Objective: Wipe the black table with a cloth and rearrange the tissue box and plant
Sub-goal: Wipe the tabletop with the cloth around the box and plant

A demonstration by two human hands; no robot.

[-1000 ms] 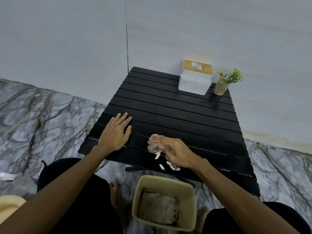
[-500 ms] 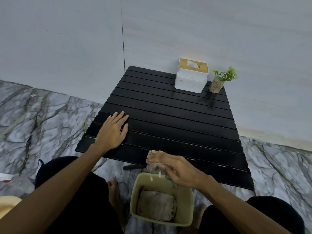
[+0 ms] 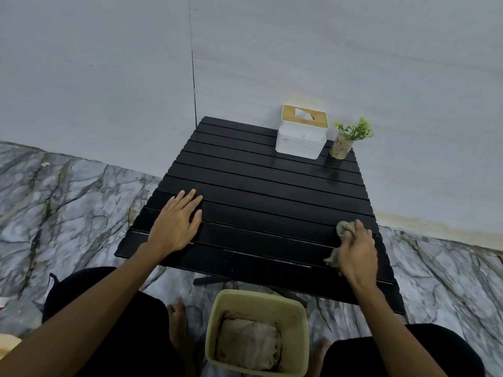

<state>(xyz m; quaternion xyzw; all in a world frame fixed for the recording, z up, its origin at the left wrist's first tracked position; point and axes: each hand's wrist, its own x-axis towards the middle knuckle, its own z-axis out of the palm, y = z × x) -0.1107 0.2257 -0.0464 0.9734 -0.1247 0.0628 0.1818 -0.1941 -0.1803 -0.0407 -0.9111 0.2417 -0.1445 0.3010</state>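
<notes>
The black slatted table (image 3: 261, 191) stands against a pale wall. At its far right corner sit a white tissue box (image 3: 300, 134) with a wooden lid and, just right of it, a small green plant (image 3: 344, 138) in a glass pot. My left hand (image 3: 175, 223) lies flat and open on the near left slats. Near the table's right edge, my right hand (image 3: 356, 250) presses a crumpled grey cloth (image 3: 345, 228) onto the slats. The hand hides most of the cloth.
A yellowish bin (image 3: 257, 331) with crumpled waste inside stands on the marble floor (image 3: 60, 202) just before the table's near edge, between my knees. My bare feet flank it. The wall runs close behind and to the right of the table.
My right hand has carried the cloth from the near edge above the bin, where white bits fell in, over to the table's right side. The left hand has stayed flat in place.
</notes>
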